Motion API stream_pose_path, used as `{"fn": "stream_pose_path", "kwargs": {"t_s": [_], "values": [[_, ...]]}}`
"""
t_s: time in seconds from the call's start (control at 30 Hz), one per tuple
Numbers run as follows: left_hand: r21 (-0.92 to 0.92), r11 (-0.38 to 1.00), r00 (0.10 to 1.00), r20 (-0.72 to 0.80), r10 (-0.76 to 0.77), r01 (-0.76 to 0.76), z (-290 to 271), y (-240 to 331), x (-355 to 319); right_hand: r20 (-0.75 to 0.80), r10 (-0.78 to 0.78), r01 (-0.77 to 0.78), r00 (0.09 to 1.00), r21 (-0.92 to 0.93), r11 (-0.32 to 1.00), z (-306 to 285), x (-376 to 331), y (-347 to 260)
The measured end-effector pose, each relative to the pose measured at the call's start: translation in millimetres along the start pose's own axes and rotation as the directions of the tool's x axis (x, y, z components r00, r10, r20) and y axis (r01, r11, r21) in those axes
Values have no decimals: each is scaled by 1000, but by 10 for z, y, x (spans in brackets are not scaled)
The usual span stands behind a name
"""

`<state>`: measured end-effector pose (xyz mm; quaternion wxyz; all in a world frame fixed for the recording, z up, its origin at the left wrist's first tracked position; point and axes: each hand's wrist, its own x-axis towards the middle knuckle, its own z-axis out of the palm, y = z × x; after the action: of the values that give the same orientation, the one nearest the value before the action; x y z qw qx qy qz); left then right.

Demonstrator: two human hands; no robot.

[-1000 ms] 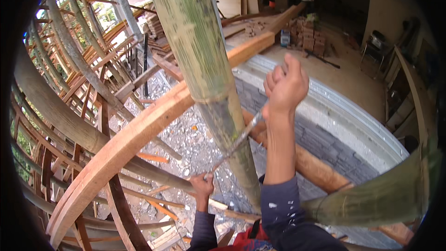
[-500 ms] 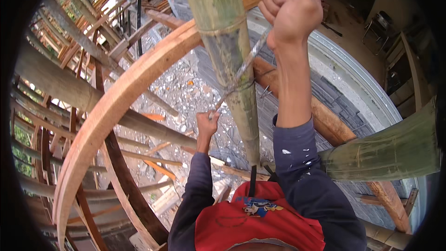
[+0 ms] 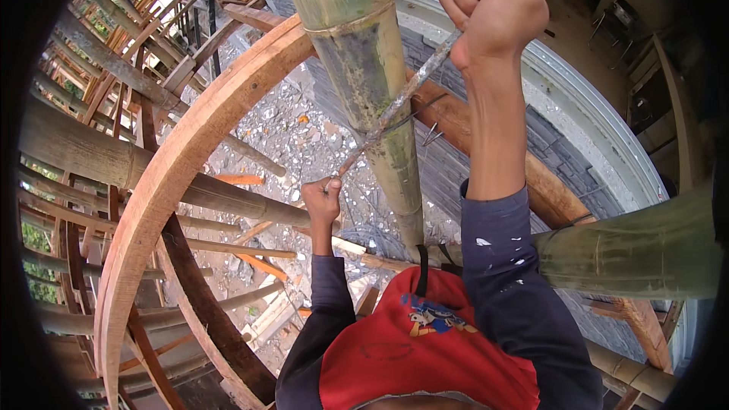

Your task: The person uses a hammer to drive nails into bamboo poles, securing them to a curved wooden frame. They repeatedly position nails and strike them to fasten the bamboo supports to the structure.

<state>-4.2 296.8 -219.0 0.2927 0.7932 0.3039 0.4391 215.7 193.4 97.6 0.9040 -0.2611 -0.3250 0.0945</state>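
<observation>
A thick green bamboo pole (image 3: 353, 49) runs down the middle toward my body. Across it slants a mottled grey metal rod (image 3: 416, 82). My right hand (image 3: 497, 11), at the upper right, is closed around the rod's upper end. On the left of the pole, my left hand (image 3: 322, 199) is closed on the thinner, brownish lower end, which looks continuous with the rod. A dark tie (image 3: 406, 118) wraps the pole near the rod and reaches toward a brown round timber (image 3: 524, 171) behind. Two thin metal points (image 3: 432, 134) stick out beside the pole.
A curved wooden beam (image 3: 190, 137) arcs over the left side, with bamboo poles (image 3: 83, 140) and timbers beyond. Another green bamboo (image 3: 630, 247) lies at my right. Below are rubble-strewn ground (image 3: 281, 129) and a grey stone-clad wall (image 3: 558, 144). A dark chair (image 3: 616, 23) stands far right.
My right hand has shifted slightly right and up, and my left hand slightly left. More of the rod shows between pole and right hand. The whole view has shifted a little.
</observation>
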Motion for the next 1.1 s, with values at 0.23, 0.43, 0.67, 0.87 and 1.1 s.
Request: {"fn": "stream_pose_path", "kwargs": {"t_s": [0.23, 0.43, 0.67, 0.87, 1.1], "values": [[150, 988, 990, -130, 61, -41, 216, 131, -258, -50, 77, -66, 996, 194, 979, -429, -788, -651], [21, 1000, 996, 90, -19, 17, -20, -103, 66, -204, 96, -83, 974, 72, 994, -243, -292, -76], [149, 985, 996, -20, -87, 89, -97, 45, -149, -16, 95, -93, 995, 81, 992, -369, -279, -73], [-17, 998, 987, -147, -66, 64, 75, 195, -140, 120, 131, -151, 984, 181, 972, -458, -460, -202], [21, 999, 998, -44, -40, 41, 52, 112, -87, 277, 96, -172, 956, 266, 949, -491, -377, -229]]}}
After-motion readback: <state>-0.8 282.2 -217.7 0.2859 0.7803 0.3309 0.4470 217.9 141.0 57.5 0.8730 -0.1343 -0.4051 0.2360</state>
